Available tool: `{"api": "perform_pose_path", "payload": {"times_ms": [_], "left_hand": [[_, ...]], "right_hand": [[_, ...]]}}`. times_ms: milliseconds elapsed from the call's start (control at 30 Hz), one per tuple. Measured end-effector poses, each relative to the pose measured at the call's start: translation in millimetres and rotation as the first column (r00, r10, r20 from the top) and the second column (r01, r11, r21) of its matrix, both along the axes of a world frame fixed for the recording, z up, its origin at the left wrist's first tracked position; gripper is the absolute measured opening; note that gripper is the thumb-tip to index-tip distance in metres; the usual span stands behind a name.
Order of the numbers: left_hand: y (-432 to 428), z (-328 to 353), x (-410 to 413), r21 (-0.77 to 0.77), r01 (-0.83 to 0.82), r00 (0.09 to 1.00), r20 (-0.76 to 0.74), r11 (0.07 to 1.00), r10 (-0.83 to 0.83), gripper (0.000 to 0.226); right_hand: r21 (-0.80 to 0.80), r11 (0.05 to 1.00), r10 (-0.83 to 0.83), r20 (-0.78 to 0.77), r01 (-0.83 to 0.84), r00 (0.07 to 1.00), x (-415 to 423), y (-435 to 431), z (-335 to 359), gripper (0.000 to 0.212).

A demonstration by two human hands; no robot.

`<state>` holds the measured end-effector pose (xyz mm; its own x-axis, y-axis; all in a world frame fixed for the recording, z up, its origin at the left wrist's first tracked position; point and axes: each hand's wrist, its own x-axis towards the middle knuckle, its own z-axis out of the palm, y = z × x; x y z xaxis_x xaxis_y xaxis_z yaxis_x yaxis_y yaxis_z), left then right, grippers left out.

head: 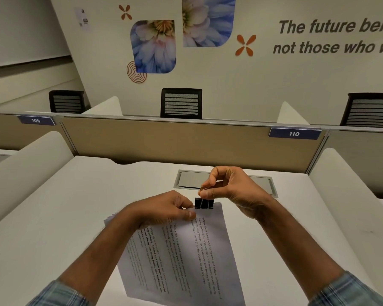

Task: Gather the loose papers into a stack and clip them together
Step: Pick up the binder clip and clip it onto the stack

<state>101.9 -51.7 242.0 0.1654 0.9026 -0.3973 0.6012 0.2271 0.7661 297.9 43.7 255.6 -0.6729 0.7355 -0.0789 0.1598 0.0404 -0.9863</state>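
- Stack of papers point(186, 257): white printed sheets, gathered, held above the desk point(53, 228) at lower centre of frame.
- Binder clip point(204, 203): black, seated on the stack's top edge.
- Left hand point(164, 209): pinches the stack's top edge beside the clip.
- Right hand point(228, 186): fingers curled, pinching the clip's wire handles.

An open-plan office: a white tabletop point(53, 217) sits boxed in by a tan partition point(164, 140) bearing numbered plates, 109 point(35, 120) and 110 point(294, 134). Black mesh office chairs point(181, 103) stand at the next row, and a motivational slogan point(336, 36) with flower graphics point(153, 46) decorates the wall.
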Motion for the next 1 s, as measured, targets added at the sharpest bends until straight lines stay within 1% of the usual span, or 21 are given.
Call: {"api": "perform_pose_path", "payload": {"times_ms": [333,467,600,1000], "left_hand": [[-3.2,-0.8,-2.3,-0.033,0.003,1.0,0.004,0.999,-0.003,0.031],[-5.4,-0.1,-2.8,-0.018,0.012,1.0,0.009,1.0,-0.012,0.025],[-3.9,0.3,-3.3,-0.027,0.02,1.0,0.009,0.999,-0.019,0.023],[-3.0,2.9,-4.7,-0.018,0.021,1.0,0.015,1.0,-0.021,0.022]], "right_hand": [[0.018,1.0,0.001,0.046,-0.002,0.999,-3.6,-10.4,7.1,0.035],[0.024,0.999,-0.023,0.059,0.021,0.998,-3.1,-7.2,7.8,0.036],[0.011,0.999,-0.054,0.041,0.054,0.998,-4.5,-4.6,6.4,0.036],[0.04,0.999,-0.017,0.078,0.014,0.997,-8.0,-6.4,8.5,0.037]]}}
